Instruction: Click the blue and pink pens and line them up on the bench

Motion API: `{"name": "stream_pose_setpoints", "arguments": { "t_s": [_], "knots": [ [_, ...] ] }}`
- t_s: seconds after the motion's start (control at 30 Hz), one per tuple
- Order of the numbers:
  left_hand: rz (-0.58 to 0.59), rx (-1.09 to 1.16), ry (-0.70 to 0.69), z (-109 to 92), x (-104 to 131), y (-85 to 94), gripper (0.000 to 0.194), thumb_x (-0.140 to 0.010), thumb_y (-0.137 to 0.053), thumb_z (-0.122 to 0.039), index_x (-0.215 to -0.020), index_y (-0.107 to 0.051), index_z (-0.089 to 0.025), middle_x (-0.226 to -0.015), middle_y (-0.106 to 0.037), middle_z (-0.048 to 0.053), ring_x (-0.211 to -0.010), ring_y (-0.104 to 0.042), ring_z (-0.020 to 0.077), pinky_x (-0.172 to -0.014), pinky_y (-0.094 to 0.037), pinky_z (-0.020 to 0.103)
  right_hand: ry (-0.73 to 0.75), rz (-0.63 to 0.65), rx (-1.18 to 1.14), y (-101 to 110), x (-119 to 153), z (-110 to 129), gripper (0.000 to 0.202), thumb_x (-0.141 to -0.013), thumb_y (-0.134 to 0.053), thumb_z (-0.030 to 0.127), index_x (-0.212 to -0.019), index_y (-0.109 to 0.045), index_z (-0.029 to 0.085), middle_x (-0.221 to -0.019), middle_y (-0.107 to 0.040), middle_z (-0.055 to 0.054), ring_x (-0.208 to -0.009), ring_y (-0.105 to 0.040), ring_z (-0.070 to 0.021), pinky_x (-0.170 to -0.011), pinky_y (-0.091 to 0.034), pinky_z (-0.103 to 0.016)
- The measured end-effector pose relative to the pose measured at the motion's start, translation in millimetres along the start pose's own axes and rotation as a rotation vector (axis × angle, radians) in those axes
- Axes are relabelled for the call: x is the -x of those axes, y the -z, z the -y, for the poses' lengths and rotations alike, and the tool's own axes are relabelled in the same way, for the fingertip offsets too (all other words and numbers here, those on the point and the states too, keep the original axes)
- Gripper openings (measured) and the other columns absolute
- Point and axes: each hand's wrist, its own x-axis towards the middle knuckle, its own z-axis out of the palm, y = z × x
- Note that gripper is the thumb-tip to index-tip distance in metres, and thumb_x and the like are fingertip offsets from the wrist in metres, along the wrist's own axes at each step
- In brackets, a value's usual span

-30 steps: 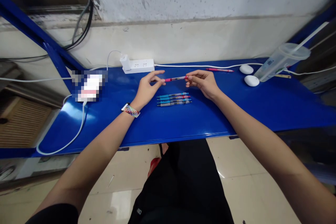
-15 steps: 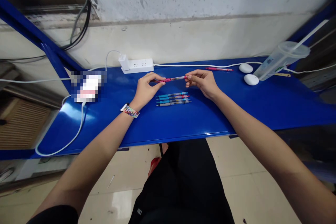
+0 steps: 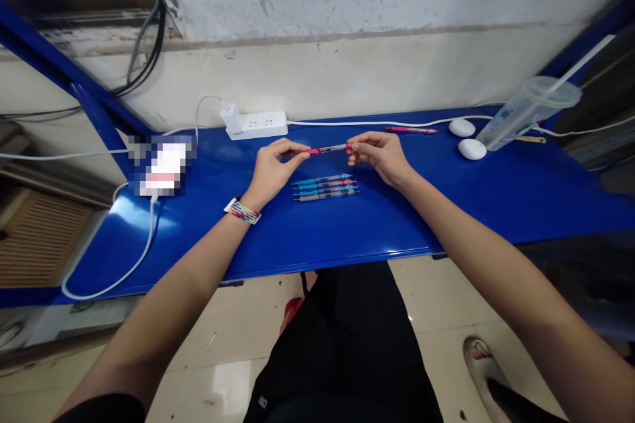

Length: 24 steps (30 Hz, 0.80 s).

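Observation:
A pink pen with a clear barrel (image 3: 327,149) is held level above the blue table between both hands. My left hand (image 3: 275,168) pinches its pink grip end between thumb and fingers. The other end sits between the thumb and fingertips of my right hand (image 3: 381,155). Just below the held pen, several pens (image 3: 325,187) lie side by side in a row, with blue, pink and grey grips. Another pink pen (image 3: 411,130) lies alone near the back, beyond my right hand.
A white power strip (image 3: 265,124) with a plugged-in charger stands at the back. On the left, a blurred-out device (image 3: 166,166) lies with a cable. Two white rounded cases (image 3: 471,149) and a plastic cup with a straw (image 3: 520,112) stand right. The blue table (image 3: 327,244) has a front edge.
The hands keep the same pinch on the pink pen, almost unmoved. The view has shifted slightly, and a person's foot in a sandal now shows at the lower right.

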Motion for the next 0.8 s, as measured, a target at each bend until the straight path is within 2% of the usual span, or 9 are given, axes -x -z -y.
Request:
{"name": "stream_pose_setpoints", "arguments": {
  "t_s": [0.2, 0.43, 0.63, 0.8],
  "knots": [
    [-0.015, -0.016, -0.03, -6.0, -0.1, -0.4, 0.011, -0.092, -0.088, -0.034, -0.099, -0.088, -0.026, -0.102, -0.085, 0.006, -0.093, -0.075, 0.0233, -0.087, -0.064, 0.041, -0.006, -0.007, -0.042, -2.2, 0.5, 0.9, 0.034, -0.071, -0.102, 0.043, -0.087, -0.085, 0.019, -0.079, -0.079, -0.005, -0.067, -0.072, -0.0165, -0.074, -0.069, -0.037],
    [0.031, 0.019, 0.056, -1.5, 0.7, -1.4, 0.017, -0.098, -0.083, -0.038, -0.11, -0.088, -0.026, -0.108, -0.087, 0.007, -0.098, -0.079, 0.024, -0.092, -0.064, 0.041, 0.039, 0.004, -0.076, -0.7, -0.8, -1.1, 0.029, -0.075, -0.101, 0.041, -0.091, -0.086, 0.021, -0.083, -0.08, -0.004, -0.073, -0.073, -0.0172, -0.077, -0.069, -0.037],
    [-0.012, -0.037, -0.032, -3.1, 2.1, -0.6, 0.012, -0.097, -0.085, -0.035, -0.107, -0.09, -0.031, -0.1, -0.086, 0.005, -0.093, -0.076, 0.0237, -0.089, -0.062, 0.043, 0.017, -0.005, -0.043, 1.3, -0.8, -1.2, 0.027, -0.077, -0.099, 0.042, -0.091, -0.086, 0.022, -0.083, -0.079, -0.004, -0.072, -0.072, -0.017, -0.077, -0.069, -0.037],
    [0.025, 0.057, 0.056, -6.9, 2.3, -2.6, 0.019, -0.096, -0.085, -0.04, -0.111, -0.09, -0.029, -0.11, -0.088, 0.006, -0.098, -0.079, 0.0246, -0.092, -0.064, 0.043, 0.042, -0.037, -0.007, -1.7, 0.1, 0.7, 0.03, -0.077, -0.098, 0.044, -0.093, -0.084, 0.022, -0.084, -0.078, -0.004, -0.074, -0.072, -0.018, -0.08, -0.069, -0.039]
  ]
}}
